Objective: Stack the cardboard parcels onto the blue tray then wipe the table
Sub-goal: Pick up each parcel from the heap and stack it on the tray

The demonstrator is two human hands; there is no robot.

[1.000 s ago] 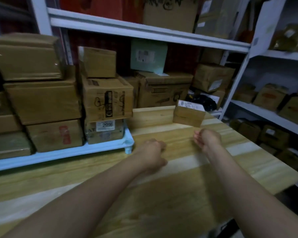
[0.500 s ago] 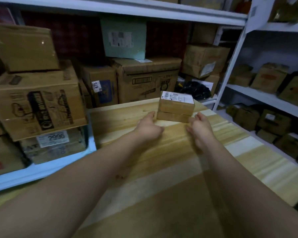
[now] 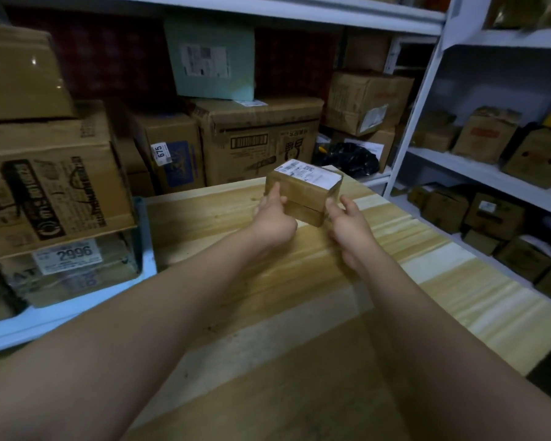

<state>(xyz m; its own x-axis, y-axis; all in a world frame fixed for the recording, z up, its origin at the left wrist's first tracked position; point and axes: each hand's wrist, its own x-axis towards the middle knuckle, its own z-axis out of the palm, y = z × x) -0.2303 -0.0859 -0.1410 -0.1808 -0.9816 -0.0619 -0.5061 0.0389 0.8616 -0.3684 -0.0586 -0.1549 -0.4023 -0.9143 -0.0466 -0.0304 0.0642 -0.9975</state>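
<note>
The wooden table, banded in pale and darker planks, carries the blue tray along its left side. Near the far edge, right of the tray, is a small cardboard parcel with a white label on top; whether its base touches the wood cannot be told.

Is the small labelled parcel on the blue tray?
No, the left hand and right hand hold the parcel at the table, beside the blue tray.

Glossy taped cardboard parcel with paper label; grained wood table; plastic tray.
</note>
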